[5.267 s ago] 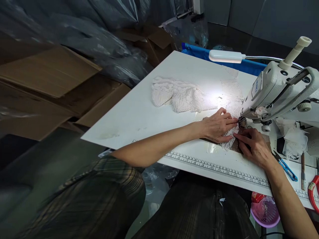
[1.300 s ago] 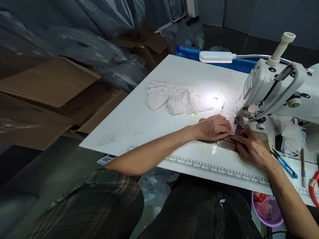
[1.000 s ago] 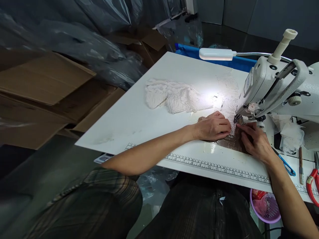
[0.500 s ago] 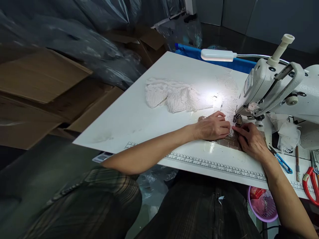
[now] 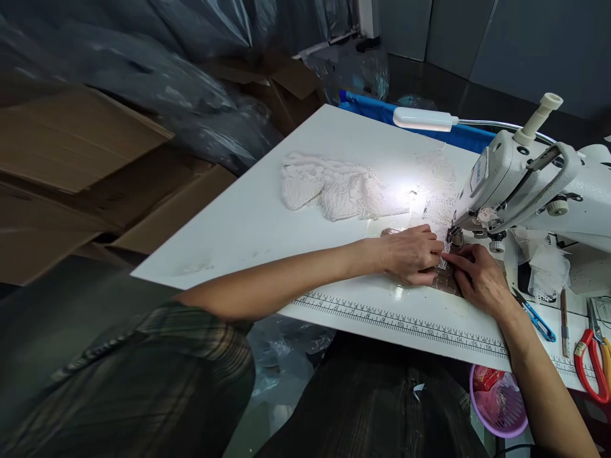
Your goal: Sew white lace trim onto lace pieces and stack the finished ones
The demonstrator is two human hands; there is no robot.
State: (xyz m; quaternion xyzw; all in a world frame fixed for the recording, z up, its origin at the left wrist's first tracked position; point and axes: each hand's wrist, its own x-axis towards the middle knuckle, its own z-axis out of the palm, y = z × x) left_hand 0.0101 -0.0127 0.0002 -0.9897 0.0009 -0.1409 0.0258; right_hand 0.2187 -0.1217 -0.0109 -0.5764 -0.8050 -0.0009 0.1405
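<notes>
The desk point(image 5: 238, 229) is white, marked with a ruler scale point(image 5: 401, 325) along its near edge and smudged point(image 5: 198, 266) toward the left corner. Lace point(image 5: 329, 187) lies bunched on it, left of the sewing machine point(image 5: 515, 181). Blue snips point(image 5: 539, 323), a brown stick point(image 5: 564, 321) and red-handled scissors point(image 5: 596, 334) lie at right, apart, the scissors' handles at the near edge.

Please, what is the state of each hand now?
Left hand: partly curled at the white lace; grip cannot be told.
Right hand: partly curled, also at the lace; grip cannot be told.
</notes>
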